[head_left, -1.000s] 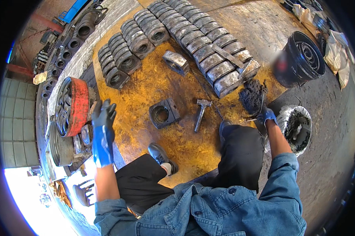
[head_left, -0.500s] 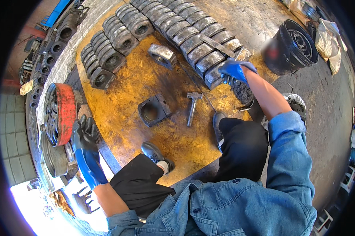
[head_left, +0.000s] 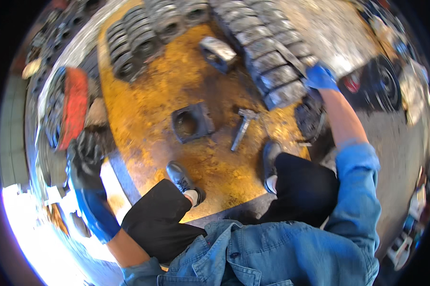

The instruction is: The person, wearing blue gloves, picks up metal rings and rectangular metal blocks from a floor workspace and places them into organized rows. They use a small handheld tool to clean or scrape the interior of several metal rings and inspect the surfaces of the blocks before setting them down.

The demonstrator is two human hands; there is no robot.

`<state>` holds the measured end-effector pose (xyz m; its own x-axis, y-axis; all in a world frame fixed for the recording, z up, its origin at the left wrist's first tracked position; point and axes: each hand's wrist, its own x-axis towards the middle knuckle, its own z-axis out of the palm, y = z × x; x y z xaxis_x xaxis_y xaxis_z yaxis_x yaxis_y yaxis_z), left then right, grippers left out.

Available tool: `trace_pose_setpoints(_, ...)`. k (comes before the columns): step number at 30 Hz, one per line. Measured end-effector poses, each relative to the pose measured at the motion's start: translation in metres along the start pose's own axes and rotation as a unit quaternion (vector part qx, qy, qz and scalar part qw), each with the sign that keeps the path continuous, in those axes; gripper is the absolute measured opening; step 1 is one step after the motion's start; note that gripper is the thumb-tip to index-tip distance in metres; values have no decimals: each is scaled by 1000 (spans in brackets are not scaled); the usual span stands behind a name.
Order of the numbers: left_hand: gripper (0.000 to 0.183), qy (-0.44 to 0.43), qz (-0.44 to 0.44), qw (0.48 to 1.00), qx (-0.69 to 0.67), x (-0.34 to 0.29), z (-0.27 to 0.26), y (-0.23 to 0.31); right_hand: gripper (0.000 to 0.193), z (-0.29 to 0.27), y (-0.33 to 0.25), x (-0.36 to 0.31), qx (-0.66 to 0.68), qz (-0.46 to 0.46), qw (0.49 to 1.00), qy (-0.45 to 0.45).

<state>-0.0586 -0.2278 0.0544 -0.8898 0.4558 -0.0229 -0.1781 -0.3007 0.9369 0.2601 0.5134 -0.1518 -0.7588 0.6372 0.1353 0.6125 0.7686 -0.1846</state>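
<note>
Grip unclear: I cannot tell whether left hand (head_left: pixel 85 155) or right hand (head_left: pixel 321 77) holds anything. Stained yellow floor (head_left: pixel 224 174) surrounds the hammer (head_left: pixel 241 129), red drum (head_left: pixel 75 106) leftward, black bucket (head_left: pixel 376 83) rightward.

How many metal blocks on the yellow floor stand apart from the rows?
2: a square block left of the hammer, and a pale-topped block farther forward, left of the long rows.

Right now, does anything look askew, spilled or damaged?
A flat bar lies slantwise on the blocks, by the right hand, out of line with their rows. A dark heap sits near the rows' end and could be a spill; dark stains mark the yellow floor too. Blur hides any finer damage.
</note>
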Motion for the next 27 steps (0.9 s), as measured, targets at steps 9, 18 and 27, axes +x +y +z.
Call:
trace_pose_setpoints(9, 52, 219, 7, 975, 40, -3, 109, 8, 20, 99, 60, -13, -13, 188, 952, -241)
trace_pose_setpoints(18, 62, 277, -22, 959, 55, -6, 140, 19, 18, 78, 137, -43, 493, 429, 728, -208)
trace_pose_setpoints(27, 73, 237, -80, 962, 106, 12, 139, 7, 22, -78, -48, -67, 681, 264, 676, -97)
